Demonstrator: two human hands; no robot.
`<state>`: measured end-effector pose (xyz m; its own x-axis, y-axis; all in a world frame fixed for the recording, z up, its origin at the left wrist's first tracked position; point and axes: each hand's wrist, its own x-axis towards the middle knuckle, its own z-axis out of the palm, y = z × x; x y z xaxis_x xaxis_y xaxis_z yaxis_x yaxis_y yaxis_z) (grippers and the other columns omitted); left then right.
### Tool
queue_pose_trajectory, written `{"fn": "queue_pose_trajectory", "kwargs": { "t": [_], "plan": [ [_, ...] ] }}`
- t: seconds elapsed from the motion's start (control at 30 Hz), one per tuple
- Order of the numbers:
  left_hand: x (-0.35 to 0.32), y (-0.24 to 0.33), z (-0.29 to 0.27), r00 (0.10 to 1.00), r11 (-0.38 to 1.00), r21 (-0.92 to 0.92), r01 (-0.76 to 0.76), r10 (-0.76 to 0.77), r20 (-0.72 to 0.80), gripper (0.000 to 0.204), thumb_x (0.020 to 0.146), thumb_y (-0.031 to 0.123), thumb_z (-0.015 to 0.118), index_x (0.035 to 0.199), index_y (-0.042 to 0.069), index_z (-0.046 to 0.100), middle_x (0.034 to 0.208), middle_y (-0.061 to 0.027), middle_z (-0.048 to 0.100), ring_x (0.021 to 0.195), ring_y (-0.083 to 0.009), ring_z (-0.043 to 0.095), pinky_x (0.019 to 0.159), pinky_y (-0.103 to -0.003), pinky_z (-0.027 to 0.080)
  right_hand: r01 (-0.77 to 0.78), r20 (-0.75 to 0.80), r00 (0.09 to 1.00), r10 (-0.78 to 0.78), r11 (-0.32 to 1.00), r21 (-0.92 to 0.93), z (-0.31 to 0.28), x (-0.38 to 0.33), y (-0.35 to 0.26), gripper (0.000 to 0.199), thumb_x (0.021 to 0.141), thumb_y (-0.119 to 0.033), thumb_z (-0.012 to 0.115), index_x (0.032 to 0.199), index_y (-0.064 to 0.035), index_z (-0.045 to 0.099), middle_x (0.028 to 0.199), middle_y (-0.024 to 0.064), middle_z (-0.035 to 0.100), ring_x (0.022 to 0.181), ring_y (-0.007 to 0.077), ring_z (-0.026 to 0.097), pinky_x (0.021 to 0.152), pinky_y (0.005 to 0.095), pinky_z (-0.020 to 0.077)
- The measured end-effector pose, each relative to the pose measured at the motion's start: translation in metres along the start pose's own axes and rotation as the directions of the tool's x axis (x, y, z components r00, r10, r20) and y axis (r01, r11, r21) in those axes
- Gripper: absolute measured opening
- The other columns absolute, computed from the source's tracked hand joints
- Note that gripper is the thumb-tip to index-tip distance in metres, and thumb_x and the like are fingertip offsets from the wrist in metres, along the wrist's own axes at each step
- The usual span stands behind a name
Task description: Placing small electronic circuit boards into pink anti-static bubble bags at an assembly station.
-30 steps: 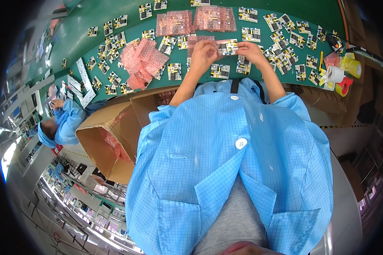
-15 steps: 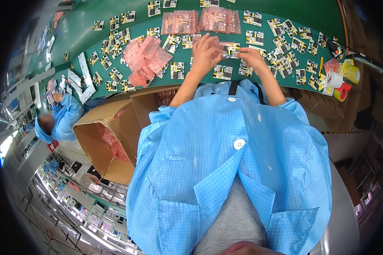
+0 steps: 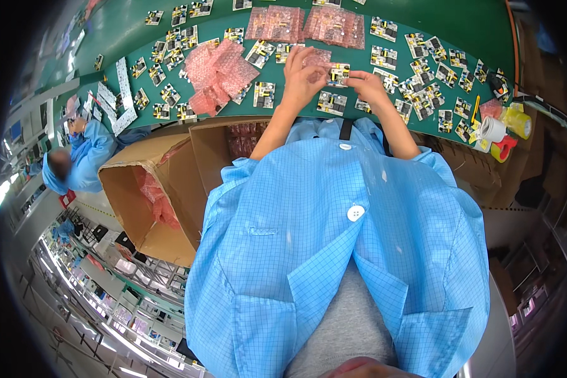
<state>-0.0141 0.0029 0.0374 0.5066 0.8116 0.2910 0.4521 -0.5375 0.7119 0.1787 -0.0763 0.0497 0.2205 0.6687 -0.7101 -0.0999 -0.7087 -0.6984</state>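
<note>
Over green table [image 3: 450, 22], hands [image 3: 301, 79] [image 3: 368, 87] pinch circuit board [image 3: 339, 74], pink bubble bag [image 3: 321, 58]; any print too small.

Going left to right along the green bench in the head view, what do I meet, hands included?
White strips, loose pink bubble wrap, left hand, circuit board between the hands, right hand, yellow pen-like stick, white roll.

Green tabletop [image 3: 444, 25]: circuit boards [image 3: 264, 95] scattered; pink bubble-wrap heap [image 3: 213, 68], 9 o'clock; wrapped stacks [image 3: 274, 24], 12; yellow pen [image 3: 475, 104], 3.
</note>
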Motion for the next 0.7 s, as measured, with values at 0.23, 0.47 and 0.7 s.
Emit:
{"fn": "queue_pose_trajectory", "kwargs": {
  "t": [0.23,0.47,0.7],
  "plan": [
    [0.007,0.001,-0.007,0.999,0.999,-0.036,-0.035,0.036,0.021,0.014,0.065,0.012,0.077,0.078,0.014,0.071,0.135,-0.0078,0.050,0.132,-0.0361,0.034,0.109,-0.046,0.027,0.043,-0.019,0.999,-0.042,0.996,0.076,-0.003,-0.004,0.000,0.039,0.075,-0.022,0.076,0.109,-0.0071,0.064,0.077,-0.0046,0.062,0.063,0.0028,0.050,0.052,0.0193,0.0335],
    [0.015,0.007,-0.014,0.998,0.998,0.021,-0.056,0.056,0.001,0.016,0.064,0.010,0.077,0.079,0.014,0.072,0.137,-0.0079,0.048,0.133,-0.0368,0.030,0.109,-0.047,0.027,0.019,0.004,1.000,-0.019,0.997,0.076,-0.003,-0.008,-0.002,0.041,0.078,-0.019,0.073,0.115,-0.0081,0.061,0.078,-0.0042,0.062,0.067,0.0023,0.050,0.054,0.0204,0.0336],
    [0.013,0.010,-0.021,0.996,0.995,0.026,-0.093,0.093,0.001,0.014,0.063,0.011,0.078,0.075,0.013,0.072,0.137,-0.0096,0.047,0.132,-0.0396,0.030,0.108,-0.049,0.029,-0.030,0.015,0.999,0.029,0.995,0.090,0.009,-0.016,-0.011,0.040,0.078,-0.020,0.075,0.114,-0.0087,0.061,0.080,-0.0047,0.062,0.067,0.0015,0.049,0.055,0.0191,0.0319]
  ]
}}
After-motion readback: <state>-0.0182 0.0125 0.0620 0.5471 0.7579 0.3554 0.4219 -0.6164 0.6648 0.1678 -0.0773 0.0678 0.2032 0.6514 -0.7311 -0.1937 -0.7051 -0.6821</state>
